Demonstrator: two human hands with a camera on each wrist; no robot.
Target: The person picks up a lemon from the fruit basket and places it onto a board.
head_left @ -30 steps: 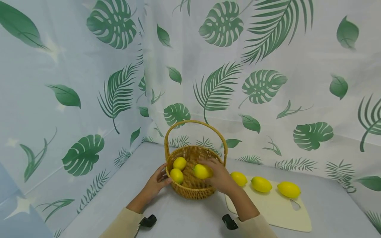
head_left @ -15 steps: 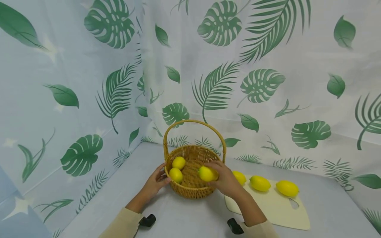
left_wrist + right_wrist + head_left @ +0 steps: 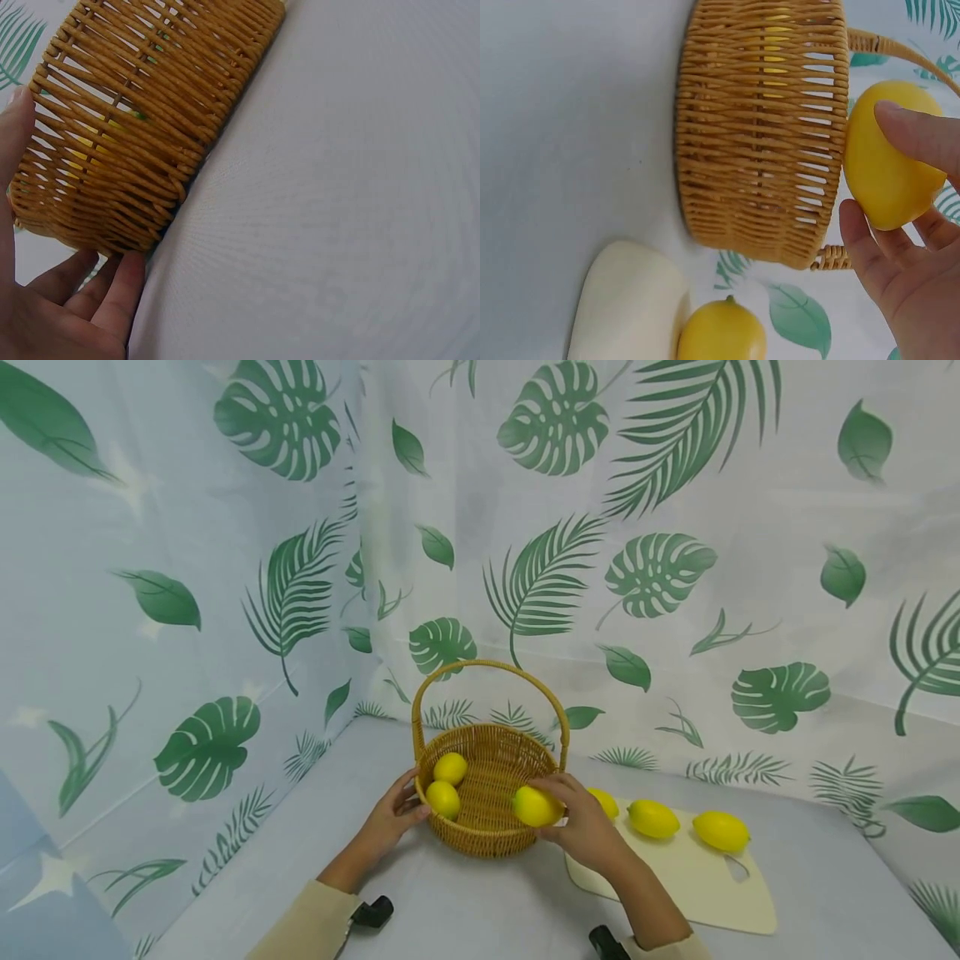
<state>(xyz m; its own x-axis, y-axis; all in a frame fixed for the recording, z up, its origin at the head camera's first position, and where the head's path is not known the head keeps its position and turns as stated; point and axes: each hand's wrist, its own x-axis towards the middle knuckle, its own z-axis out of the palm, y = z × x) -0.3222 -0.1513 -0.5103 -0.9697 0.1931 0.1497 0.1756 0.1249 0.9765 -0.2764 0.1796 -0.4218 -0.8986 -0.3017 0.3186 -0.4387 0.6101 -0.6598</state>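
A wicker basket [image 3: 483,845] with a tall arched handle stands on the table. Two lemons lie at its left inside, an upper lemon [image 3: 450,768] and a lower lemon [image 3: 442,799]. My left hand [image 3: 390,820] holds the basket's left side; in the left wrist view its thumb and fingers [image 3: 124,292] bracket the woven wall. Over the basket's right front rim, my right hand [image 3: 588,827] grips another lemon [image 3: 534,808] between thumb and fingers. In the right wrist view, this lemon [image 3: 889,161] overlaps the rim's edge.
Right of the basket lies a cream cutting board [image 3: 682,889] with a handle hole. Along its far edge sit three lemons: one partly behind my right hand [image 3: 604,803], a middle lemon [image 3: 653,819] and a right lemon [image 3: 721,832]. A leaf-print sheet [image 3: 555,577] hangs behind.
My right hand has moved right and nearer to me with its lemon, from over the basket's inside to its right front rim. The left hand stays at the basket.
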